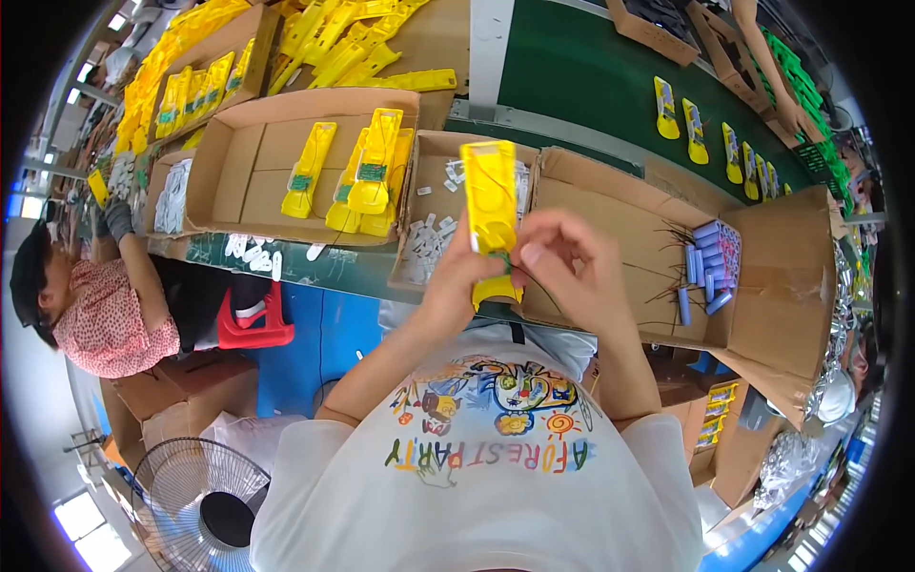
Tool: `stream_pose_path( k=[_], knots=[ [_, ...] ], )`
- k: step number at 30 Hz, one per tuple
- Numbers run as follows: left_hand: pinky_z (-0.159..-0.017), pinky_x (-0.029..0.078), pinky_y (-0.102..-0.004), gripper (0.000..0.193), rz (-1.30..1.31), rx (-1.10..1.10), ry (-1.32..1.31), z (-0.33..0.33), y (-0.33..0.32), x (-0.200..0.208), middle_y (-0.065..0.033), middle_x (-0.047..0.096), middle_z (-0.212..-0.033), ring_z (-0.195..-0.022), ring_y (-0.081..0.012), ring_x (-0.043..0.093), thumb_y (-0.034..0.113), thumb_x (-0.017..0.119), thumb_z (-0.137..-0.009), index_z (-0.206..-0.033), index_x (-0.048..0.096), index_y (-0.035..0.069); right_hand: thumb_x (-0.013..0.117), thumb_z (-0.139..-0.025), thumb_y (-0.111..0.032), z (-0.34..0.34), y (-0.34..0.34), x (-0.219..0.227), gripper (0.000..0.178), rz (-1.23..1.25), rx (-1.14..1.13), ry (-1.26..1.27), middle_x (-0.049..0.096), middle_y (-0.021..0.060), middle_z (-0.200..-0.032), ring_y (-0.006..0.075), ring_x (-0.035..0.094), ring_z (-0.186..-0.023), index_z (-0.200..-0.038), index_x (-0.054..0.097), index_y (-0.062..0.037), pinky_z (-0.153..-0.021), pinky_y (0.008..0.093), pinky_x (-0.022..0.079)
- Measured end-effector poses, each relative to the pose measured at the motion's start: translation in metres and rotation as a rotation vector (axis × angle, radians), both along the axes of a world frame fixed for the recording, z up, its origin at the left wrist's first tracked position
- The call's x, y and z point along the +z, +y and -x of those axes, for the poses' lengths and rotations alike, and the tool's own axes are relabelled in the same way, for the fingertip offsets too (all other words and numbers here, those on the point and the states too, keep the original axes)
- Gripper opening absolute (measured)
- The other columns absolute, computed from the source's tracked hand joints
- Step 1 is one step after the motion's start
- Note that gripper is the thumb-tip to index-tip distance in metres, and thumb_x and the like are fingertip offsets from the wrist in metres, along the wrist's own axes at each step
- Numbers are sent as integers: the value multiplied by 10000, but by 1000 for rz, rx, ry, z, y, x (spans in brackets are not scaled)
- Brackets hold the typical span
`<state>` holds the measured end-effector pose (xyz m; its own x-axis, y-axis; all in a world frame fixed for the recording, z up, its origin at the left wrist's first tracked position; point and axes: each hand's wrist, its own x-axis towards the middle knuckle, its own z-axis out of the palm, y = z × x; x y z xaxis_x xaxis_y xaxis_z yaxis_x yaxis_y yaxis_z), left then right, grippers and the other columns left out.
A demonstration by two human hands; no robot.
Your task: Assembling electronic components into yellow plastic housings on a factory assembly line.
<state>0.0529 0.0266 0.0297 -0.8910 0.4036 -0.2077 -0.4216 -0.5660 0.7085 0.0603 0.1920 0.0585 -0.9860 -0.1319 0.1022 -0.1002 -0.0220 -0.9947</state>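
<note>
My left hand [450, 291] grips a long yellow plastic housing [492, 191] by its lower part, holding it upright above the boxes. A small green circuit board [498, 260] sits in it near my thumb, and thin dark wires run along the housing. My right hand [575, 272] is closed in a pinch at the board's right edge; what lies between its fingertips is hidden. Below the housing stands a carton of small white plastic parts [431, 243]. To its right, a larger carton [610, 205] holds blue-purple cylindrical batteries [707, 262] with dark wires.
On the left, a carton [238, 191] holds several yellow housings [370, 181] with boards. More housings [696, 133] lie on the green belt [572, 71], where another person's arm [767, 62] reaches in. A co-worker [114, 305] sits left, near a red stool [255, 319] and a fan [205, 500].
</note>
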Motion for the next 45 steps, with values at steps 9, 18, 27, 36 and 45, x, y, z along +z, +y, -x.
stream_pose_path(
  k=[9, 18, 27, 36, 45],
  knots=[
    [-912, 397, -305, 406, 284, -108, 279, -4, 13, -6, -78, 495, -1170, -1057, -140, 486, 263, 382, -968, -1315, 343, 58, 684, -817, -51, -4, -6, -10, 126, -129, -157, -21, 478, -51, -640, 16, 453, -546, -938, 656, -32, -449, 190, 344],
    [-626, 507, -298, 210, 214, -152, 190, 1, 17, -16, -74, 532, -843, -707, -152, 570, 139, 420, -974, -1157, 385, 42, 703, -800, -214, -27, 65, -36, 164, -840, -327, 156, 662, 104, -783, 193, 628, -591, -843, 671, -59, -506, 341, 481],
    [-802, 505, -326, 447, 259, -245, 327, -10, 23, -14, -160, 561, -1127, -930, -219, 629, 91, 390, -958, -1379, 250, 41, 786, -665, -132, -62, 223, -60, 242, -1591, -332, -231, 640, 135, -761, 291, 651, -723, -782, 600, -28, -642, 365, 524],
    [-708, 512, -312, 547, 202, -386, 206, -21, 28, -12, -84, 525, -986, -799, -149, 583, 68, 442, -956, -1425, 163, 112, 719, -707, -7, -32, 87, 18, 319, -836, -223, 621, 687, 100, -974, 242, 666, -940, -1015, 679, -81, -810, 340, 537],
    [-713, 507, -290, 587, 126, -362, 159, -22, 3, -7, -90, 518, -1077, -811, -134, 585, 82, 428, -953, -1464, 151, 167, 679, -709, -30, -16, 36, -5, 513, -872, 378, 667, 616, 11, -1235, 226, 533, -1225, -1207, 624, -138, -1098, 467, 321]
  ],
)
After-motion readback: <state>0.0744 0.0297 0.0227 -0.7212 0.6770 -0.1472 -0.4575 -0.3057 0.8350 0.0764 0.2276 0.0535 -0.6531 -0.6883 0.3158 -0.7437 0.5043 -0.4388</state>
